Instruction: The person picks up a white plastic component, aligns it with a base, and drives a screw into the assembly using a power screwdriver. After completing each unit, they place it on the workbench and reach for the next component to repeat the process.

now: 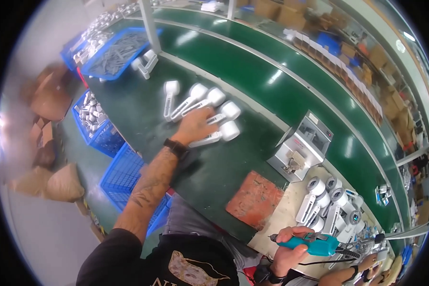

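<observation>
My left hand reaches over a fanned row of white scoop-shaped devices, each with a round cup and a long handle. Its fingers are curled on the handle of one white scoop, whose cup points away from me. Just nearer lies another scoop, its handle partly under the hand. Farther left rest several more, among them an upright-looking scoop. In my right hand is a teal electric screwdriver, its bit pointing left and its cord trailing to the right.
An orange-red worn mat lies near the bench edge. Beyond it stands a grey metal machine. Several assembled scoops are piled on the right. Blue crates stand at left, below a blue tray of grey parts. Another person's hands work lower right.
</observation>
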### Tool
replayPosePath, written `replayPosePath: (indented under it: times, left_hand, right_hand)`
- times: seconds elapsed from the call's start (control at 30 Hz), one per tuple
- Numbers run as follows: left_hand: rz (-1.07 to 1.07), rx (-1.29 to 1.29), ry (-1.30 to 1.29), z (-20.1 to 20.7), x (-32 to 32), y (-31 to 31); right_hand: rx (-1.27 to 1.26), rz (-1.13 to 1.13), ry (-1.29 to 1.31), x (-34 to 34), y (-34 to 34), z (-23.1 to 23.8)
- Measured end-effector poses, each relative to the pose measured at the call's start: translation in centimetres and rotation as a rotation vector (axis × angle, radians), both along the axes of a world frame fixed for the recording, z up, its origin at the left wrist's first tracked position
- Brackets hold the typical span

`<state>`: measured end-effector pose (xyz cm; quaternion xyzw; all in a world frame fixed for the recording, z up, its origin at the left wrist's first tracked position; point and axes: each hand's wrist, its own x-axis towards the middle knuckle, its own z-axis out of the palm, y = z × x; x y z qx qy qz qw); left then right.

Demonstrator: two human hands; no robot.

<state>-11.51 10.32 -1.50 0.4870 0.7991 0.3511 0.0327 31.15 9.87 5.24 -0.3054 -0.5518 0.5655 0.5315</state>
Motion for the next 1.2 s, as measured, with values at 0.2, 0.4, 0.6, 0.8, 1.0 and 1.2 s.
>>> replayPosePath:
  times: [0.2, 0.4, 0.6, 0.8, 1.0, 1.2]
  left_hand:
    - [0.04, -0.016, 0.066, 0.7, 0.6, -0.2]
    - [-0.132, 0.08, 0.288, 2.7, 5.2, -1.7]
    - [-0.336, 0.086, 0.512, 1.4, 6.0, 3.3]
    - [-0.033, 0.231, 0.68, 2.6, 6.1, 3.7]
    - [-0.639, 0.228, 0.039, 6.8, 21.7, 6.1]
    - [-0.815, 0.236, -0.091, 5.4, 33.7, 11.6]
  right_hand:
    - [0.019, 0.004, -0.015, -0.4, -0.2, 0.6]
    - [0.043, 0.005, -0.048, 0.4, -0.1, 0.8]
    - [-0.065, 0.006, 0.037, 0.2, 0.1, 0.5]
    - [-0.095, 0.049, -0.022, 1.3, -0.8, 0.6]
    - [-0.083, -0.036, 0.003, 4.4, -1.5, 0.5]
    - [-0.077, -0.04, 0.007, 4.8, -2.3, 1.1]
